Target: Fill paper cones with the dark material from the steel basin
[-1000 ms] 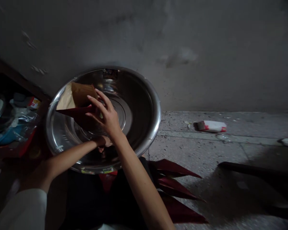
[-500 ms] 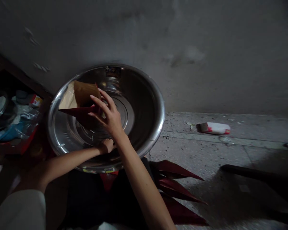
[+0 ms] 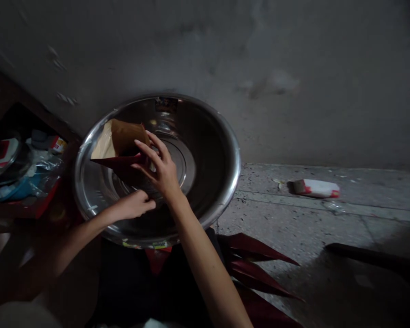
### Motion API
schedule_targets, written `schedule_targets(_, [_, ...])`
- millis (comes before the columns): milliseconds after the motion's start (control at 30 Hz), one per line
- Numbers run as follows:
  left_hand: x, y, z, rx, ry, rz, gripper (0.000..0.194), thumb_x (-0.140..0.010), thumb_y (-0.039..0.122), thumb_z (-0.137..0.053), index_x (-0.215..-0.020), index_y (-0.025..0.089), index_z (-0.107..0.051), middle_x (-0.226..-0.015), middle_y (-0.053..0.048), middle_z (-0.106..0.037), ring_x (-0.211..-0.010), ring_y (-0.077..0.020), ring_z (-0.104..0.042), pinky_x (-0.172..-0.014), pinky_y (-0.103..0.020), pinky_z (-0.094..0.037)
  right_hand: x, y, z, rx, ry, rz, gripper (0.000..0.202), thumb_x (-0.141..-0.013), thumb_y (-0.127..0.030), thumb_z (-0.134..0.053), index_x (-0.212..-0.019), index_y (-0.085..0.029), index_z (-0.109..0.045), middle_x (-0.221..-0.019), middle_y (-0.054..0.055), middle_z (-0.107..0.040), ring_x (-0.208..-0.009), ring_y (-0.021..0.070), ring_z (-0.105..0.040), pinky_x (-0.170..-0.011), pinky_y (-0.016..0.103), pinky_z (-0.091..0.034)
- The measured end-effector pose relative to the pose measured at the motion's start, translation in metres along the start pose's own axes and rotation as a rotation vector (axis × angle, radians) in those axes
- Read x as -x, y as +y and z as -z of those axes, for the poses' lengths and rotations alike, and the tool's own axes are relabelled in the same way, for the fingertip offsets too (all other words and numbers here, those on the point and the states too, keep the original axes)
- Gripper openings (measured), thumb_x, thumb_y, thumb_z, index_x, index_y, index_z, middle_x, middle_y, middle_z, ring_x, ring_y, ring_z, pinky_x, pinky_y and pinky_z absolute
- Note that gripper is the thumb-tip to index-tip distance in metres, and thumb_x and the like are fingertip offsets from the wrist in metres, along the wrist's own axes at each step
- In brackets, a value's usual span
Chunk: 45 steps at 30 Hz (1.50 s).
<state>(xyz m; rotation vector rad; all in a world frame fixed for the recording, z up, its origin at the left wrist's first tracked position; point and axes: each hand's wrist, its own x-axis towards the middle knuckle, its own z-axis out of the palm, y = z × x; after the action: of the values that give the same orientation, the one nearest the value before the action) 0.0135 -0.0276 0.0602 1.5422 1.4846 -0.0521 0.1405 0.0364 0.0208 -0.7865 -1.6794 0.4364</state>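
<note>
A wide steel basin (image 3: 230, 182) stands by the wall. Over it is a dark red paper bag (image 3: 126, 136), tilted, its mouth open and its inside tan and cream. My right hand (image 3: 162, 168) grips the bag's right side, thumb and fingers around the edge. Below the bag, my left hand (image 3: 136, 205) is over the near part of the basin, its fingers curled; what it holds, if anything, is hidden.
Several dark red pointed paper pieces (image 3: 259, 248) lie at the lower right. A white and red carton (image 3: 316, 188) is on the speckled floor, with a dark bar (image 3: 365, 255) nearer. At the left, a red box (image 3: 48, 200) holds plastic bags and packages.
My left hand has risen from the basin's near inside and moved left, closer beneath the bag. My right hand still grips the bag. The whole view has shifted slightly.
</note>
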Motion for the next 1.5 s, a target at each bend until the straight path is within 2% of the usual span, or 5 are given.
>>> schedule_targets(167, [0.059, 0.05, 0.064, -0.038, 0.348, -0.218, 0.038, -0.093, 0.046, -0.046, -0.066, 0.02, -0.046, -0.053, 0.005, -0.04, -0.045, -0.0085, -0.037, -0.046, -0.022, -0.03, 0.001, 0.0, 0.0, 0.016, -0.004, 0.005, 0.055, -0.098, -0.045, -0.056, -0.151, -0.038, -0.043, -0.159, 0.004, -0.038, -0.142, 0.0252, -0.045, -0.114, 0.045, -0.048])
schedule_targets(367, [0.015, 0.056, 0.121, -0.578, 0.726, -0.266, 0.026, -0.092, 0.033, -0.053, -0.076, 0.017, -0.065, -0.077, -0.006, -0.066, -0.077, -0.0202, -0.064, -0.076, -0.031, -0.05, 0.004, 0.0, 0.001, 0.058, -0.005, 0.055, 0.056, -0.098, -0.042, -0.057, -0.152, -0.034, -0.042, -0.16, 0.007, -0.036, -0.141, 0.0249, -0.046, -0.114, 0.045, -0.047])
schedule_targets(733, [-0.002, 0.038, 0.109, -0.63, 0.983, -0.525, 0.033, -0.104, 0.03, -0.038, -0.118, 0.014, -0.063, -0.122, -0.014, -0.066, -0.116, -0.0249, -0.062, -0.104, -0.04, -0.045, 0.009, 0.003, 0.003, 0.055, 0.02, -0.017, 0.068, -0.097, -0.045, -0.058, -0.158, -0.032, -0.028, -0.16, 0.008, -0.036, -0.146, 0.0252, -0.039, -0.117, 0.047, -0.042])
schedule_targets(1300, [-0.019, -0.035, 0.138, -0.405, 1.016, -0.88, 0.02, -0.095, 0.015, -0.056, -0.092, 0.014, -0.076, -0.124, -0.011, -0.072, -0.109, -0.0211, -0.071, -0.099, -0.037, -0.058, 0.064, -0.052, 0.033, -0.156, 0.431, -0.746, 0.046, -0.091, -0.05, -0.058, -0.122, -0.018, -0.065, -0.119, 0.013, -0.07, -0.109, 0.0233, -0.067, -0.1, 0.045, -0.051])
schedule_targets(1500, [0.022, -0.041, 0.086, -0.8, 0.579, -1.167, 0.045, -0.094, -0.004, -0.032, -0.118, 0.009, -0.067, -0.147, -0.012, -0.056, -0.131, -0.0184, -0.059, -0.104, -0.029, -0.055, 0.042, -0.067, 0.056, -0.097, 0.295, -0.644, 0.065, -0.09, -0.057, -0.062, -0.146, -0.026, -0.047, -0.149, 0.014, -0.05, -0.128, 0.0257, -0.057, -0.103, 0.046, -0.051])
